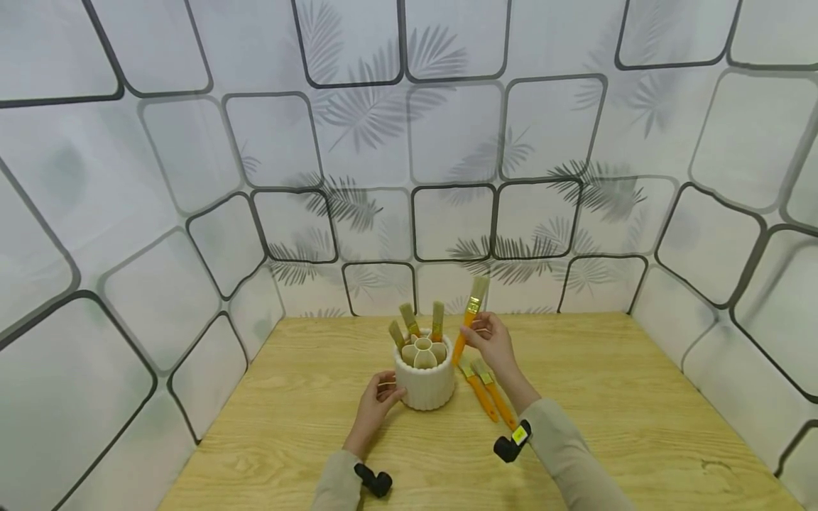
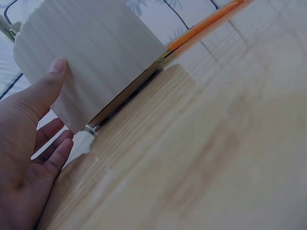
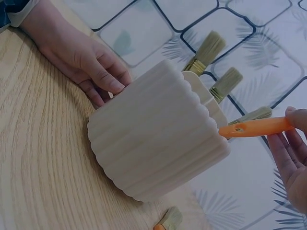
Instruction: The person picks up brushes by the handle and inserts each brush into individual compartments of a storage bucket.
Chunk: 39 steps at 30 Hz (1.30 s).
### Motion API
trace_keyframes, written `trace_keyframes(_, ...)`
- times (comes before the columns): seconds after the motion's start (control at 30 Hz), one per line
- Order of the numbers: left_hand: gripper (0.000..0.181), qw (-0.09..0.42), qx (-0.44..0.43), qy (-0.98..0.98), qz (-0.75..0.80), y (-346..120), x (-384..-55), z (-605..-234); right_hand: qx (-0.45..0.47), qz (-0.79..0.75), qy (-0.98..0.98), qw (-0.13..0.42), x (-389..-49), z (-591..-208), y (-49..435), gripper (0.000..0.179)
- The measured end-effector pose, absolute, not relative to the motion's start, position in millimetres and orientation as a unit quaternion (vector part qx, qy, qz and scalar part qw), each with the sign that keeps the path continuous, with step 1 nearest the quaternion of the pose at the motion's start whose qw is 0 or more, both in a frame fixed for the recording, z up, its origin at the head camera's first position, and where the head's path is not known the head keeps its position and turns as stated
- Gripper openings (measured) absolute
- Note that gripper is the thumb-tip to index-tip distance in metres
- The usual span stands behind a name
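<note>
A white ribbed brush holder (image 1: 424, 389) with petal-shaped compartments stands on the wooden table. Three paintbrushes (image 1: 437, 317) stick up from it, bristles upward. My left hand (image 1: 375, 403) holds the holder's left side, its thumb (image 2: 55, 76) on the ribbed wall and the other fingers farther round, near the base. Between thumb and fingers, my right hand (image 1: 497, 344) pinches an orange-handled paintbrush (image 1: 474, 305), bristles up and slightly tilted. The handle end (image 3: 235, 130) is right at the holder's rim in the right wrist view.
Two more orange-handled paintbrushes (image 1: 500, 403) lie on the table (image 1: 307, 426) just right of the holder, below my right hand. A patterned wall covering (image 1: 371, 227) encloses the table at the back and both sides.
</note>
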<state>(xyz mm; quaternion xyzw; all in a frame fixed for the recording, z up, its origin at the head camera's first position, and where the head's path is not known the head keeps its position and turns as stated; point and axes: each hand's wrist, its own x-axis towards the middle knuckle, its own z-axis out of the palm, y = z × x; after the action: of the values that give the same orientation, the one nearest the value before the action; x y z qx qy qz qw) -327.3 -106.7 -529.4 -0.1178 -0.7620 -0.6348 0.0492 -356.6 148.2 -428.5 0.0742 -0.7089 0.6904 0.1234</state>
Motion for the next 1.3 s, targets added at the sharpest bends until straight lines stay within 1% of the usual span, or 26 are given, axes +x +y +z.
trace_keyframes(0.23,0.046,0.047,-0.115,-0.761,-0.637,-107,-328,-531,0.078,0.704,-0.696,0.118,-345,-408,143,0.031)
trace_keyframes(0.63,0.044,0.048,-0.12,-0.754,-0.644,-107,-327,-528,0.074,0.693,-0.704,0.138,-362,-420,139,0.039)
trace_keyframes(0.9,0.044,0.05,-0.119,-0.76,-0.637,-106,-328,-530,0.075,0.694,-0.704,0.13,-362,-420,137,0.036)
trace_keyframes(1.3,0.046,0.048,-0.116,-0.759,-0.639,-106,-328,-531,0.074,0.684,-0.713,0.134,-362,-419,130,0.038)
